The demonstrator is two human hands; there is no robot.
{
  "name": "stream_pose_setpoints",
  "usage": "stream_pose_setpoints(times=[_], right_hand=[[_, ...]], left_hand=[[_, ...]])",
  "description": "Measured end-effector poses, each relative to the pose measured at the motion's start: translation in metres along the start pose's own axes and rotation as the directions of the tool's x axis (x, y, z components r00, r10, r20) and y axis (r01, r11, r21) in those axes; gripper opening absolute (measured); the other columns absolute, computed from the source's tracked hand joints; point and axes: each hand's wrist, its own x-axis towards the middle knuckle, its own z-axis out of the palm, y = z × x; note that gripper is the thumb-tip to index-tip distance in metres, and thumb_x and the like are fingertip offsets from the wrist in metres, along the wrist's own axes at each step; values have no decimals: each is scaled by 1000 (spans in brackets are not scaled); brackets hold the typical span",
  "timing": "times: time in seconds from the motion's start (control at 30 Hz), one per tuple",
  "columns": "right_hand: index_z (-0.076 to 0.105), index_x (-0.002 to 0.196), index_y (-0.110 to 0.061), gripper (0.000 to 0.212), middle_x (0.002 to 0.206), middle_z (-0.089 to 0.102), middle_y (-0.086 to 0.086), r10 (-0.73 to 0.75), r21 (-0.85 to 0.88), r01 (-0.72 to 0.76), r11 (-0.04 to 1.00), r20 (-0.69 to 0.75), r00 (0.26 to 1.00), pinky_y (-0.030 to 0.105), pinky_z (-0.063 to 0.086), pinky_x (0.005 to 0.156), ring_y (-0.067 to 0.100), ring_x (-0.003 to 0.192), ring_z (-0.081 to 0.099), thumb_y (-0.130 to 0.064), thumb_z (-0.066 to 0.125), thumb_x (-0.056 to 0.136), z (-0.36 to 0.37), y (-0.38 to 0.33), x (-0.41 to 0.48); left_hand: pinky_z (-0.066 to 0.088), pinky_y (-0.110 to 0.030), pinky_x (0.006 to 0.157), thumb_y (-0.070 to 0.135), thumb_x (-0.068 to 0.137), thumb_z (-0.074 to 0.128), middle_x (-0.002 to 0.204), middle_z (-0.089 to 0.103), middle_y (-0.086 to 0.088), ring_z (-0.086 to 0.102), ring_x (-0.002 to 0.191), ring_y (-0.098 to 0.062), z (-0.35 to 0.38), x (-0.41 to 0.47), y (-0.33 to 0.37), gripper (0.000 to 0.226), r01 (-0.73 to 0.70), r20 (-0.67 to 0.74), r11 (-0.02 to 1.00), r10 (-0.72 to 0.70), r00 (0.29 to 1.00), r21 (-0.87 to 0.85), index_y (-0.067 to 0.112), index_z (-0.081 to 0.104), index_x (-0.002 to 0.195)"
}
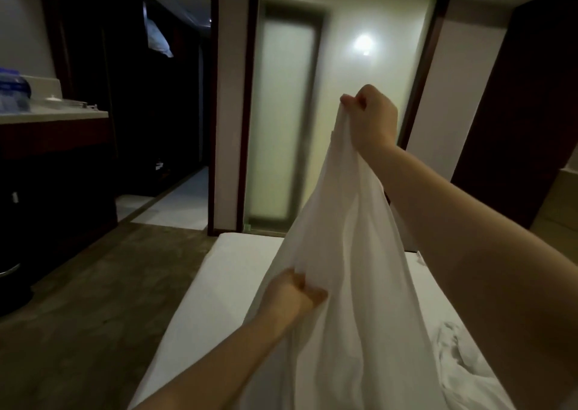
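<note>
Forearms first, head view: both bare arms fill the bottom corners, with a thin white fabric sheet (353, 253) hanging between them. Left hand (292, 294) sits low, fingers curled into a fist, pinching a fold on the cloth's left edge. Right hand (372, 115) is up high at arm's reach, fingers curled tight round the top end. The cloth drapes off that hand as a long cone, and its lower end trails onto the white mattress of the bed (219, 269). Flat sheet or pillowcase: can't tell, too much blur. Crumpled white bedding (453, 356) lies on the bed at bottom right, just beside the hanging cloth.

Step, as judged: lifting the cloth clear to sort out its edges, ahead of spreading it on the bed. One end is up. The left grip looks mid-edge, not on a corner.

Next move calls for the left hand to run along the edge to the next corner while the right holds its height. Then both hands go apart to open the cloth flat, clear of the crumpled pile.

Background: pale grey counter (53, 117) at far left carrying blue-capped clear bottles (12, 93), tall frosted glass door (287, 122) ahead, brown carpeted floor (93, 284) left of the bed.
</note>
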Motion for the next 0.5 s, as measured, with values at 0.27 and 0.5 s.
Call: stream_pose_setpoints(times=[0.27, 0.5], right_hand=[[50, 81, -8, 26, 67, 43, -7, 143, -20, -143, 989, -28, 989, 17, 30, 54, 14, 70, 43, -30, 54, 94, -22, 115, 71], [42, 64, -18, 34, 64, 42, -5, 215, 68, -212, 975, -45, 976, 20, 30, 54, 7, 58, 37, -30, 57, 92, -39, 186, 106]], left_hand=[[33, -8, 69, 23, 85, 63, 69, 48, 19, 54, 87, -10, 104, 30, -35, 21, 62, -20, 997, -61, 998, 56, 36, 52, 73], [37, -11, 60, 16, 86, 62, 56, 60, 18, 50, 66, -8, 140, 63, -20, 32, 121, -258, 981, -158, 953, -154, 38, 64, 62]])
